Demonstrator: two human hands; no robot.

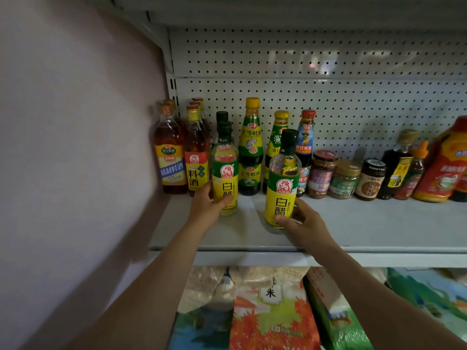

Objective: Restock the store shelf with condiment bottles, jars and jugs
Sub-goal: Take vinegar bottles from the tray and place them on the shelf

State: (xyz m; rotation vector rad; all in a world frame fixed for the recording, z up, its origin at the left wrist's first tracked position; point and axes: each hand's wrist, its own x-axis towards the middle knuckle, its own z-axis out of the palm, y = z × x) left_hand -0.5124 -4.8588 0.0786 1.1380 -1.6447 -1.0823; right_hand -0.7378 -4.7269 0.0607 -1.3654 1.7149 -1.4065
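From the head camera, both hands are on matching white vinegar bottles on the grey shelf (353, 223). The left hand (206, 207) curls round the lower label of the left vinegar bottle (225, 170), which stands upright, just in front of an identical dark-capped bottle, beside the cooking wine bottles (182, 152) at the shelf's left end. The right hand (303, 223) wraps the base of the right vinegar bottle (281, 188), thumb across the label's front; this bottle sits nearer the shelf's front edge, leaning slightly to the right at its cap, and whether its base fully rests on the shelf cannot be told. Its long axis is near vertical, so the coming move looks like a short push back and leftward, toward the gap between the left vinegar bottle and the oyster sauce bottles (250, 147). The right hand is the nearer one for that. Jars (343, 178) stand further right.
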